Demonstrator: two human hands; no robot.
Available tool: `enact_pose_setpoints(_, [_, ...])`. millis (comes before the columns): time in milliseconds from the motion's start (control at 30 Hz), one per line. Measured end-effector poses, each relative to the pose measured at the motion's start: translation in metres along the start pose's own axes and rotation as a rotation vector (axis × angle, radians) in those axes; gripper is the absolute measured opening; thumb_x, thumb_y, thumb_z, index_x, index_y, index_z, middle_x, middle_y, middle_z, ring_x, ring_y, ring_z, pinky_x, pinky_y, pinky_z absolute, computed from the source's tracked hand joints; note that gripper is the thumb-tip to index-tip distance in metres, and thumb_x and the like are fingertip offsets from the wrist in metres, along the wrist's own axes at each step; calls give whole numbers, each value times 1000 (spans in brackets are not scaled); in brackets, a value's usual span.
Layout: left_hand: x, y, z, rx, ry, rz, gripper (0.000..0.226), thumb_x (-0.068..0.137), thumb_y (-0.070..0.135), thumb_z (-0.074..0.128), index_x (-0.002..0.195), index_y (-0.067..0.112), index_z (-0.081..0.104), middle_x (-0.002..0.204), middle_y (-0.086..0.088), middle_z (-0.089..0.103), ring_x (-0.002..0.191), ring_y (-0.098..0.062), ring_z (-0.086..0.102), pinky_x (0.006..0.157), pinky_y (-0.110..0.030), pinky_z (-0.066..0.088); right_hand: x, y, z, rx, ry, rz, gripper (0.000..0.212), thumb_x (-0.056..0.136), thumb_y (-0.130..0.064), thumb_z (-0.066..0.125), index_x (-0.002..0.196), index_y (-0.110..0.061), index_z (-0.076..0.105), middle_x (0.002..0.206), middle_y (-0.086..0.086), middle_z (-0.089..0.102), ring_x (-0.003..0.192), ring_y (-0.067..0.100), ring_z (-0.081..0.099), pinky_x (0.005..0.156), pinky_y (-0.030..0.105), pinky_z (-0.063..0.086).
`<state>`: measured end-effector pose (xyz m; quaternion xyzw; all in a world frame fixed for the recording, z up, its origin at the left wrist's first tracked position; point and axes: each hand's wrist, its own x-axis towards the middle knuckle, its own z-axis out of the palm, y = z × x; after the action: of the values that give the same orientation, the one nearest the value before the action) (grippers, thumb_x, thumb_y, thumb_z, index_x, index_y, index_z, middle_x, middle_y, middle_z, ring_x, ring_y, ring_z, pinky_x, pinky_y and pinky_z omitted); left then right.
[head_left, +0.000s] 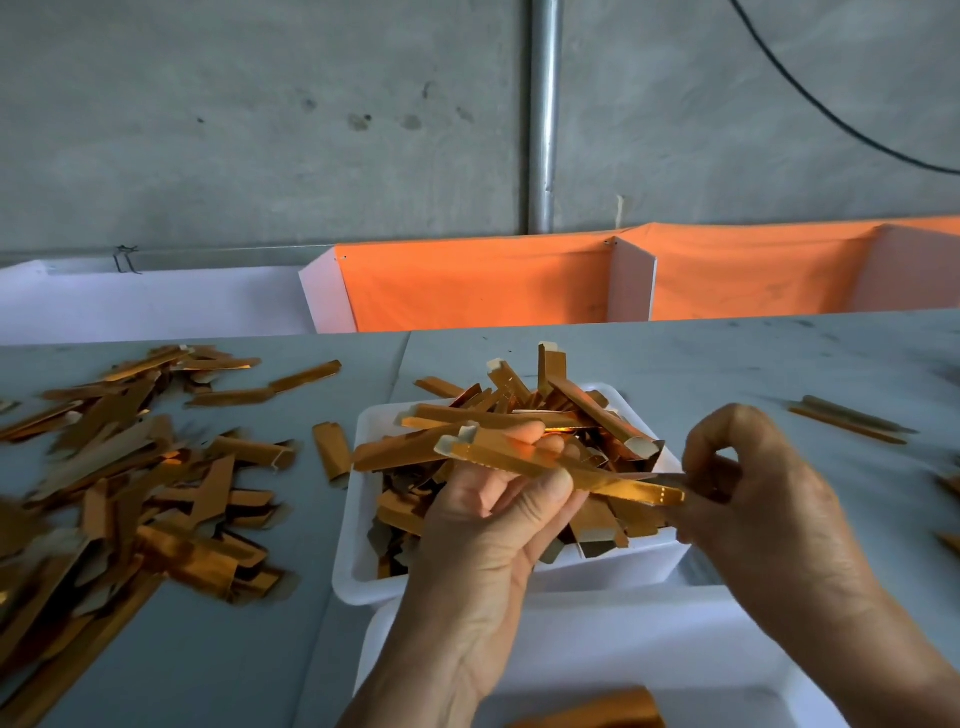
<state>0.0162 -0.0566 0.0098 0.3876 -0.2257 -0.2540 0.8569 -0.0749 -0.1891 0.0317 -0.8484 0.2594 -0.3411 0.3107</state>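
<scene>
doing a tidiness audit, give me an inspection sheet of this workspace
surface: grey table, marked
job's things: gold strip held over white tub heaped with strips
clutter: loose strip pile on the left; two strips far right
grippers: left hand grips the strip; right hand pinches its end
cables: black cable across the concrete wall
surroundings: metal pipe, orange cloth behind table

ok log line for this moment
left hand: holds gold strip | right hand: pinches its end | where: over white tub
</scene>
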Motion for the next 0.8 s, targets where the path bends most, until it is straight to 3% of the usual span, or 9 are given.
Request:
enact_pose_setpoints(133, [0, -1, 0, 10, -20, 33, 33, 69, 5, 73, 101, 12, 68, 110, -12, 69, 105, -24, 66, 79, -30, 55, 0, -3, -6, 290, -135, 183, 26, 75, 5, 73, 70, -15, 57, 66, 6, 64, 43, 8, 58, 42, 10, 39])
enact_pose_setpoints(300, [0, -4, 1, 5, -17, 34, 30, 73, 0, 69, 101, 10, 67, 107, -11, 69, 104, -25, 66, 79, -32, 55, 0, 1, -8, 474, -231, 397, 14, 81, -1, 70, 76, -7, 58, 56, 1, 67, 42, 9, 59, 59, 29, 44])
enact_pose_setpoints(433, [1, -4, -1, -2, -19, 32, 33, 70, 2, 68, 103, 8, 66, 106, -12, 69, 103, -27, 66, 76, -33, 56, -1, 3, -5, 579, -255, 466, 17, 84, 5, 63, 70, -4, 59, 57, 3, 62, 41, 6, 56, 46, 21, 44])
enact_pose_setpoints(633, [3, -3, -6, -21, -27, 56, 32, 72, 0, 71, 103, 10, 68, 107, -12, 69, 106, -27, 65, 76, -32, 55, 0, 7, -5, 826, -326, 596, 23, 87, 3, 58, 65, -3, 63, 53, 8, 57, 41, 9, 52, 38, 17, 42])
enact_pose_setpoints(800, [4, -3, -10, 39, -22, 89, 31, 72, 3, 73, 101, 14, 70, 111, -11, 69, 108, -26, 65, 78, -31, 55, -1, 5, -3, 1046, -402, 610, 11, 78, -5, 63, 78, 0, 73, 63, 9, 59, 49, 9, 54, 39, 19, 44])
